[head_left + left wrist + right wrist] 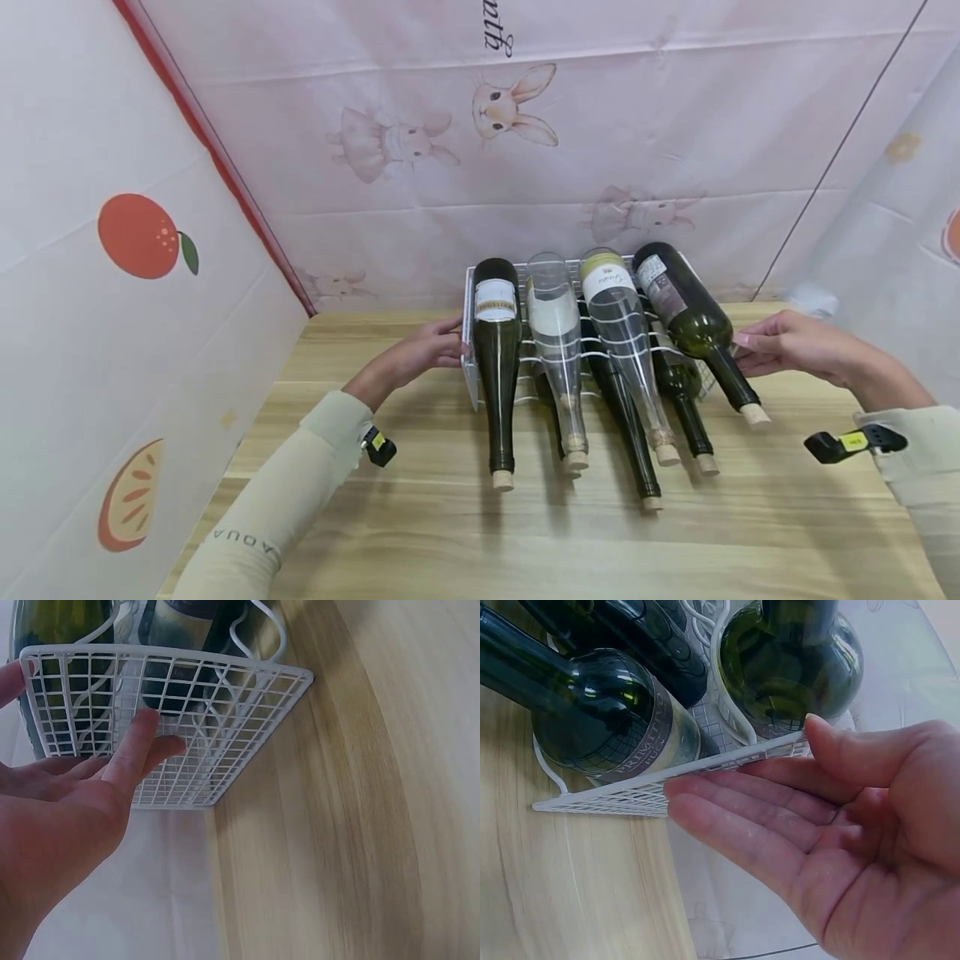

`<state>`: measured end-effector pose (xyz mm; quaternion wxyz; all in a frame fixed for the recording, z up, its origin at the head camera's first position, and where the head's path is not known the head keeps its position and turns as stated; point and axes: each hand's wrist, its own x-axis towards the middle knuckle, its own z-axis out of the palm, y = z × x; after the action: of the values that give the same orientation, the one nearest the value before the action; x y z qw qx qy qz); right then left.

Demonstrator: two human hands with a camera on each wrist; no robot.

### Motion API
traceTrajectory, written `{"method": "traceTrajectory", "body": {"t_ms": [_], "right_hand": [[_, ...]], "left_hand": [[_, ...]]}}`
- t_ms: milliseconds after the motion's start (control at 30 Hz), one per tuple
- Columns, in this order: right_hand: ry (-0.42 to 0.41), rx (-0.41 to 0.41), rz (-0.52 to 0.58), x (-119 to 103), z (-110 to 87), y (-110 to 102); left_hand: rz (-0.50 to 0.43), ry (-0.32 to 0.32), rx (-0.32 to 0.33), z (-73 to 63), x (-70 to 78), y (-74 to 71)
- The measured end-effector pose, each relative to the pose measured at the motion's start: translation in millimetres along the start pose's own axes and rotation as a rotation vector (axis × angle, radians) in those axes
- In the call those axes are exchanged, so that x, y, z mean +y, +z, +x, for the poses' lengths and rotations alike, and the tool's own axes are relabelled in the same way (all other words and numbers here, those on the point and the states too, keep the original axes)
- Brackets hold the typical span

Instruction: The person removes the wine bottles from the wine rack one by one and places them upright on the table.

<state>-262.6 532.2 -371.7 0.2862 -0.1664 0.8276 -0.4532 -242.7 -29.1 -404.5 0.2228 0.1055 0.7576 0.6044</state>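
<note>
A white wire wine rack (469,375) stands on the wooden table, holding bottles in two layers. On top lie a dark bottle with a white label (497,358), two clear bottles, the first (552,321) beside the second (617,308), and a dark green bottle (678,304) slanting to the front right. Darker bottles, one (624,417) with a long neck, lie below. My left hand (423,352) reaches the rack's left side, its extended fingers against the mesh (180,651). My right hand (840,825) is at the right side, fingers straight along the mesh, thumb by the top rim (641,780).
Corked necks, such as the long front cork (652,503), stick out over the table (420,533) toward me. A pink rabbit-print sheet (420,217) hangs close behind the rack. A fruit-print sheet (60,333) borders the left, another pale sheet (892,242) the right.
</note>
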Motion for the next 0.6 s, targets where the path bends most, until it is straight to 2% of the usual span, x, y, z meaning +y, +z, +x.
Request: {"method": "traceTrajectory", "body": {"t_ms": [600], "right_hand": [[-0.015,0.002,0.005,-4.1,-2.8,3.3]], "left_hand": [[0.004,-0.024,0.016,0.5,0.6,-1.4]]}}
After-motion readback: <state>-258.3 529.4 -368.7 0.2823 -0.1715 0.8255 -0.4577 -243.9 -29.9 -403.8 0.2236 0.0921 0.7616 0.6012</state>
